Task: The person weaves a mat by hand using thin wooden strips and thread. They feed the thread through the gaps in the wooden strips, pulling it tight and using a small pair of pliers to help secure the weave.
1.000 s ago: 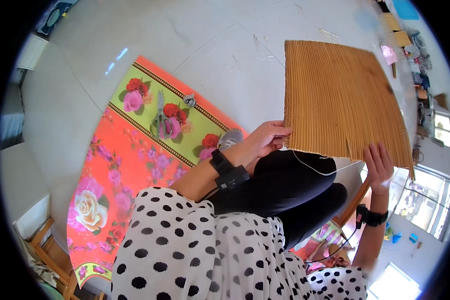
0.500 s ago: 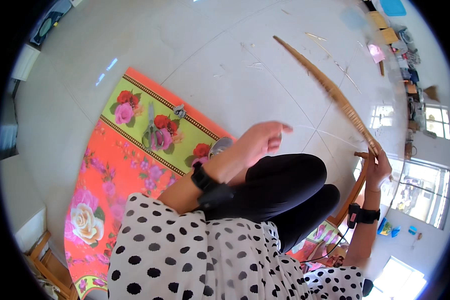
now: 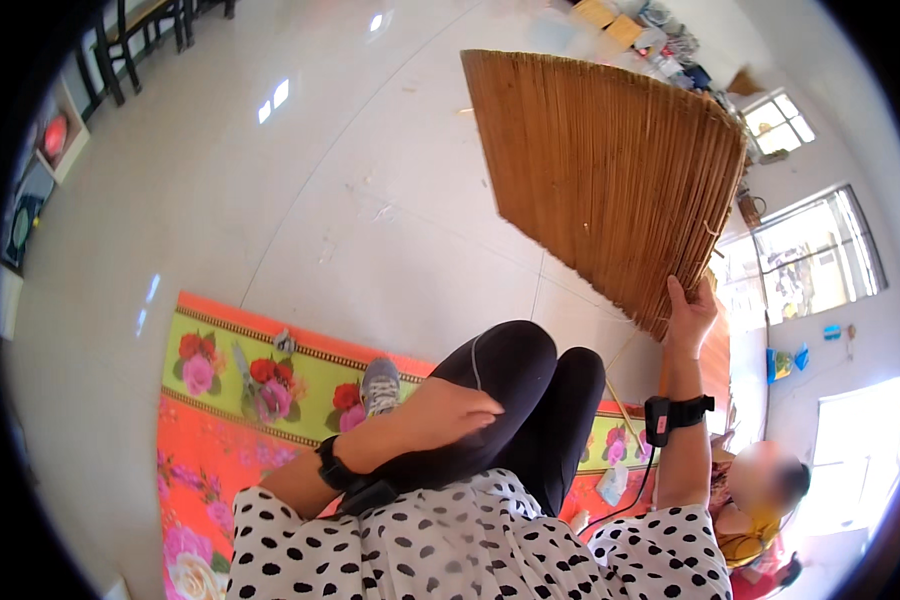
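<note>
My right hand (image 3: pixel 690 318) grips the near right corner of a brown panel of thin stalks (image 3: pixel 600 150) bound side by side. The panel is raised above the floor with its broad face in view, wide at the far end. Over my lap, my left hand (image 3: pixel 450 412) is closed, its fingertips pressed together. A pale thread (image 3: pixel 477 365) curves up from it across my dark trouser leg. Its far course toward the panel is too faint to follow fully. Both wrists wear black straps with small boxes.
A flowered red and green mat (image 3: pixel 210 440) lies under me. On it are blurred scissors (image 3: pixel 260 390) and a crumpled grey scrap (image 3: pixel 285 340). My grey shoe (image 3: pixel 380 385) shows beside my knee. Another person (image 3: pixel 755 515) sits at the right. Dark chairs (image 3: pixel 140 40) stand far left.
The panel has turned from nearly edge-on to broad face showing. My left hand has come down and left toward my lap. The view has shifted, bringing another person into sight at the right.
</note>
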Demonstrator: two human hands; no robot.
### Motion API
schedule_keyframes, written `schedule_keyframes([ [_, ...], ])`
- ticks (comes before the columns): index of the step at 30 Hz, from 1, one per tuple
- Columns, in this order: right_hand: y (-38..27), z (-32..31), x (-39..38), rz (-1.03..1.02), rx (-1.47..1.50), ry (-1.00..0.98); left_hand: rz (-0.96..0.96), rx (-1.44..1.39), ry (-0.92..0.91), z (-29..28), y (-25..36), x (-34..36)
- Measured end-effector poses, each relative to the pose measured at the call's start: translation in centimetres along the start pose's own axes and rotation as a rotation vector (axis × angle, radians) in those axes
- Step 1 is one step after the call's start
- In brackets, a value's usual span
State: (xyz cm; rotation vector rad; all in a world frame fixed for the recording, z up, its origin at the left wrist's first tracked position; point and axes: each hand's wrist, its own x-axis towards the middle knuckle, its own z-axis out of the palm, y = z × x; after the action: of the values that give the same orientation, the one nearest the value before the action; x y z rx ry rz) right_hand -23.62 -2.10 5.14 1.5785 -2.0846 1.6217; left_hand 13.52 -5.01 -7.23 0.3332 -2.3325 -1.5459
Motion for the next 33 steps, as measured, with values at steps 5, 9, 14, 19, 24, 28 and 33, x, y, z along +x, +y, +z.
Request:
schedule_keyframes([
  [5,-0.9,-3.1,-2.0,0.091,0.363,0.087,0.213,0.453,0.481,-2.4,0.8,-0.2],
  [9,-2.3,-4.1,-3.7,0.066,0.496,0.157,0.143,0.369,0.628,-3.6,2.2,2.6],
  [14,-4.5,-4.2,-4.9,0.011,0.551,0.178,0.277,0.231,0.719,-5.0,6.1,8.3],
  [19,-6.5,-4.6,-5.7,-0.071,0.491,0.191,0.200,0.056,0.649,-4.6,6.7,12.2],
  [24,-7.4,-5.2,-6.3,-0.107,0.466,0.203,0.135,0.000,0.692,-3.1,4.3,11.9],
  [28,-6.7,-5.9,-5.9,-0.060,0.554,0.230,0.095,-0.058,0.694,-2.5,3.8,12.1],
  [33,-6.0,-6.5,-5.1,0.003,0.738,0.217,-0.085,-0.213,0.660,-2.2,2.1,11.8],
])
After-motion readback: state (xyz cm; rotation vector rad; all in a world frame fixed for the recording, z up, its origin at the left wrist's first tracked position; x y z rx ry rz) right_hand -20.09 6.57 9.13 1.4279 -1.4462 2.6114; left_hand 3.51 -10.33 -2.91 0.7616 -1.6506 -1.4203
